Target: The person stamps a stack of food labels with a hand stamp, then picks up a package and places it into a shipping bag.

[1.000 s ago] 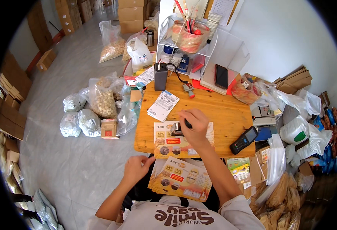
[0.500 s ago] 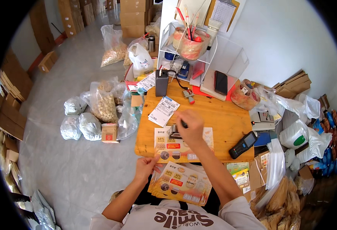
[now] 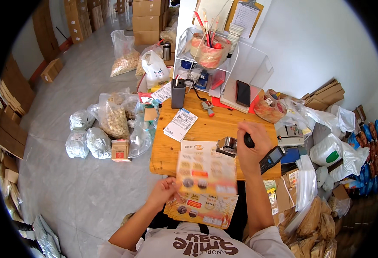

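My right hand [image 3: 257,142] is closed round the black handle of a metal-framed hand stamp [image 3: 226,145], raised over the right side of the table's front part. My left hand [image 3: 163,192] pinches the left edge of a yellow-and-orange printed sheet [image 3: 208,174], which is smeared by motion. Beneath that sheet, on the table, the pale upper part of another printed sheet [image 3: 197,147] shows. A stack of similar printed sheets [image 3: 202,213] rests on my lap, partly covered by the moving one.
The wooden table [image 3: 163,159] bears white shipping labels [image 3: 180,125], a black power bank [image 3: 178,93], a smaller stamp [image 3: 208,108], a phone [image 3: 243,93] and a handheld scanner [image 3: 272,159]. A wire rack [image 3: 236,64] stands behind. Filled bags [image 3: 111,116] lie on the floor at left.
My right hand has lifted the stamp off the printed sheet and moved right. My left hand, on the sheet's edge, has shifted slightly down, and the sheet has slid toward me.
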A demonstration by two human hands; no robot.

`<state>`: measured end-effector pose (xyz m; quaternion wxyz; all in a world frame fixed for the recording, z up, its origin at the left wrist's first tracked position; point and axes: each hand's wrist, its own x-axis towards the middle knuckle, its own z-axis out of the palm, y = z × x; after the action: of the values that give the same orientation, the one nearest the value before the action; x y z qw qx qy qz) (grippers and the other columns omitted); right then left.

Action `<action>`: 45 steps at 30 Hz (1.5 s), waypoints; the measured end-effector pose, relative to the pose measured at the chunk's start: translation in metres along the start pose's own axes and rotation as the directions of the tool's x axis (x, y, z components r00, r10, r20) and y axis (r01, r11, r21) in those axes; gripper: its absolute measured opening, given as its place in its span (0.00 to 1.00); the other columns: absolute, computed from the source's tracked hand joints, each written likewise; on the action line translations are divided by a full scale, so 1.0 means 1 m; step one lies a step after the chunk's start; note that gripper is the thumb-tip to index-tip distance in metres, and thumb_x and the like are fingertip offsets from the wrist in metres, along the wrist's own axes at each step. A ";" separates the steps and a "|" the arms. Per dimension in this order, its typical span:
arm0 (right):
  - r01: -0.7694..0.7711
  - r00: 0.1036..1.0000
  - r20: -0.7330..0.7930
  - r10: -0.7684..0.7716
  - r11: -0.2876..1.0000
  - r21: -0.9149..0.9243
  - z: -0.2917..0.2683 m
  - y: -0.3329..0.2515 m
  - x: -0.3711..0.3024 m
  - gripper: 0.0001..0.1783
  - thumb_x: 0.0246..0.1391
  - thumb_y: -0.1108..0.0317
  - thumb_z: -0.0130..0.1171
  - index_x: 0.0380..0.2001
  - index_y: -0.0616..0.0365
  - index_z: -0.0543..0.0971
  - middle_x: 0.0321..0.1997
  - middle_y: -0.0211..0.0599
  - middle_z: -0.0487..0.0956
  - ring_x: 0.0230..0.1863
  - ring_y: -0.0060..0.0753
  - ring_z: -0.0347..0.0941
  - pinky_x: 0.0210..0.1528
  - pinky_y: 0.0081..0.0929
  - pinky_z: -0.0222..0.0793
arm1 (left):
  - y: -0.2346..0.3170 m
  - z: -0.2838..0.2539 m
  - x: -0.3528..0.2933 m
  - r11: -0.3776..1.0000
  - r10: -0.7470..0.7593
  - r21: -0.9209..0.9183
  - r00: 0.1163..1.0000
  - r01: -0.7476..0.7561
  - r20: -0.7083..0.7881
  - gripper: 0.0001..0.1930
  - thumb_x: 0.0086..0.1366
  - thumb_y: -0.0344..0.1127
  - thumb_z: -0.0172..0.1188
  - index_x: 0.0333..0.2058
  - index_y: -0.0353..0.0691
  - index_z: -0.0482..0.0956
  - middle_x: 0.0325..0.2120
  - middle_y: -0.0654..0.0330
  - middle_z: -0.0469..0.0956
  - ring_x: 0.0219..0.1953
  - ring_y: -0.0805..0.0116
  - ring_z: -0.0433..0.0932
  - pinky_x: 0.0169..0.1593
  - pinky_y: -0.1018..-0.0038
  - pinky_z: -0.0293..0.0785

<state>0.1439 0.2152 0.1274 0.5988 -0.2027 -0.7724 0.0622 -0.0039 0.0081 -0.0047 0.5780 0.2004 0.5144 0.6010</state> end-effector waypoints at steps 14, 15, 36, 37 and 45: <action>-0.022 0.963 0.270 0.003 0.997 0.070 0.075 0.036 -0.063 0.08 0.37 0.81 0.60 0.25 0.59 0.79 0.22 0.36 0.74 0.25 0.38 0.72 0.27 0.31 0.67 | 0.005 -0.017 -0.006 0.310 0.344 0.950 0.937 -0.045 -0.068 0.19 0.58 0.49 0.61 0.21 0.37 0.81 0.12 0.60 0.76 0.14 0.67 0.74 0.23 0.68 0.69; -0.060 0.960 0.277 0.044 0.997 0.048 0.076 0.036 -0.064 0.09 0.37 0.82 0.61 0.25 0.59 0.79 0.22 0.36 0.74 0.25 0.38 0.72 0.27 0.31 0.67 | -0.003 -0.021 0.005 0.589 0.188 0.808 0.972 0.003 -0.140 0.19 0.58 0.48 0.61 0.21 0.35 0.80 0.12 0.60 0.75 0.13 0.70 0.73 0.20 0.71 0.67; -0.030 0.998 0.063 0.026 0.997 0.065 0.004 -0.004 -0.013 0.12 0.36 0.86 0.59 0.28 0.62 0.80 0.24 0.40 0.76 0.25 0.37 0.73 0.27 0.27 0.67 | -0.028 0.014 0.019 0.992 -0.093 0.064 0.982 0.105 -0.166 0.13 0.68 0.35 0.49 0.34 0.28 0.76 0.25 0.52 0.81 0.19 0.71 0.79 0.17 0.83 0.64; -0.020 0.998 0.057 0.018 0.999 0.050 0.001 -0.003 -0.013 0.12 0.36 0.86 0.59 0.27 0.62 0.80 0.25 0.40 0.77 0.25 0.38 0.73 0.27 0.27 0.67 | -0.026 0.012 0.016 0.992 -0.072 0.098 0.990 0.084 -0.120 0.13 0.68 0.35 0.49 0.35 0.29 0.75 0.25 0.52 0.81 0.19 0.71 0.79 0.18 0.83 0.65; 0.003 0.994 0.109 -0.007 0.999 0.042 0.023 0.016 -0.023 0.10 0.36 0.83 0.60 0.27 0.61 0.80 0.24 0.39 0.77 0.26 0.39 0.73 0.28 0.29 0.68 | -0.030 -0.012 -0.031 0.941 -0.112 0.315 0.992 0.122 -0.050 0.09 0.66 0.32 0.51 0.38 0.31 0.70 0.23 0.54 0.79 0.19 0.73 0.79 0.17 0.82 0.66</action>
<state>0.1303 0.2242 0.0951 0.5598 -0.1846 -0.8031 0.0877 0.0082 -0.0309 -0.0238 0.5647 0.2504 0.6244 0.4780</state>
